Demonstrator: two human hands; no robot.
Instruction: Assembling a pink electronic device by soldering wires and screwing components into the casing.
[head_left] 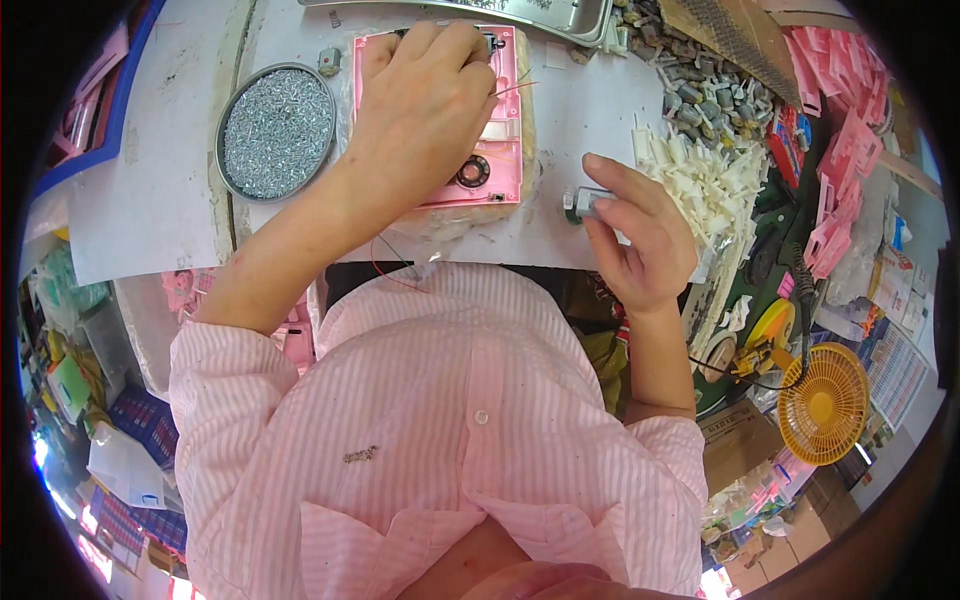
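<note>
A pink plastic casing lies on a wrapped pad at the middle of the table. It has a round black part near its lower end, and thin wires stick out beside it. My left hand reaches over the casing, fingers curled down into its upper part. Whatever those fingertips grip is hidden beneath the hand. To the right of the casing, my right hand holds a small grey motor-like block between thumb and fingers, low over the table.
A round tin of small screws stands left, with another small grey block beside it. At the right lie heaps of white plastic parts and grey motor-like parts. A metal tray borders the far side; a yellow fan stands lower right.
</note>
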